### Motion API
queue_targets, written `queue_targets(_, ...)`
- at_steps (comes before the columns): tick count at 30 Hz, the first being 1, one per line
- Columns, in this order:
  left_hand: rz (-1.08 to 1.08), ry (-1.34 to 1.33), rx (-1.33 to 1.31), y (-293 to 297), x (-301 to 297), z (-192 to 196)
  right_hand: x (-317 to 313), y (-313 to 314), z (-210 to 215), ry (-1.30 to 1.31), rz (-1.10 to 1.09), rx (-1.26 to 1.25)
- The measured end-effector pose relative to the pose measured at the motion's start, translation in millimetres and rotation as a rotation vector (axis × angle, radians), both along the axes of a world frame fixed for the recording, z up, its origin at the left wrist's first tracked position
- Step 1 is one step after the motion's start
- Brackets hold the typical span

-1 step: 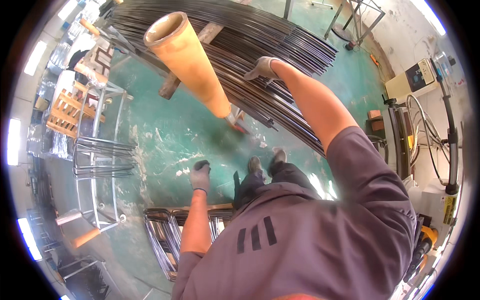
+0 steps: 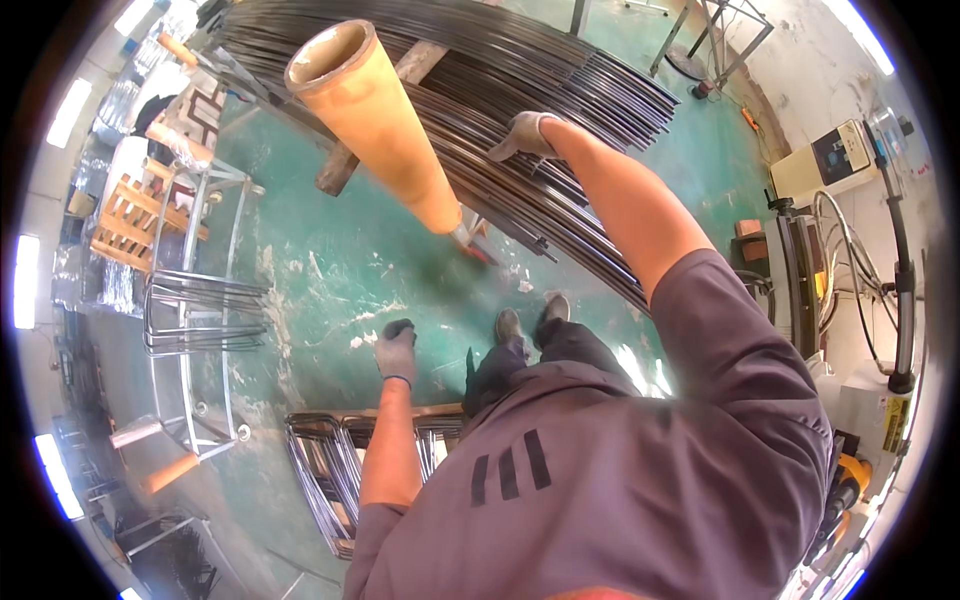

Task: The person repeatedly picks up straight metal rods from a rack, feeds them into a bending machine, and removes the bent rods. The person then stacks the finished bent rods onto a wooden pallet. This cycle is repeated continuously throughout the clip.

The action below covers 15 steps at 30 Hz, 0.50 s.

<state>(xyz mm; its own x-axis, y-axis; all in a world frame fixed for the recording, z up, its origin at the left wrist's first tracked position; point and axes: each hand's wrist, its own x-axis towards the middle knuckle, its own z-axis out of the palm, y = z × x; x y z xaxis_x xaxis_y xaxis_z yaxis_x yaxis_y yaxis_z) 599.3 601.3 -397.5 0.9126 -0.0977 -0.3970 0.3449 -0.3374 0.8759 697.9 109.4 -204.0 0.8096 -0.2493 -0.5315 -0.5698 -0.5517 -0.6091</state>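
My right hand (image 2: 524,137), in a grey work glove, reaches out over a wide pile of long dark metal tubes (image 2: 590,85). It rests on the upper ones with its thumb and fingers apart; some fingertips are hidden among the tubes. Lower and to the left, my left hand (image 2: 396,352) hangs above the floor in a grey glove with dark fingertips. Its fingers are curled in, and nothing shows in them. Between the hands and further off, a thick hollow tan tube (image 2: 375,120) slants up toward me, its open end uppermost.
Wooden beams (image 2: 338,170) lie by the tubes. Bent metal frames (image 2: 325,470) stand beside my left forearm. On the left, a wheeled metal rack (image 2: 187,400) carries bent rods (image 2: 205,315). Along the right wall are a cream control box (image 2: 820,162) and cables (image 2: 850,250).
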Motion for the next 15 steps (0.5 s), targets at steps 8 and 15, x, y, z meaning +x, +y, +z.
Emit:
queue_targets(8,0.099,0.292,-0.062,-2,-63,-59,31,-27,-7,0.012,0.083,0.101)
queue_targets(15,-0.099,0.259,0.078,-48,-53,-26,37,-30,-11,0.091,0.121,0.263)
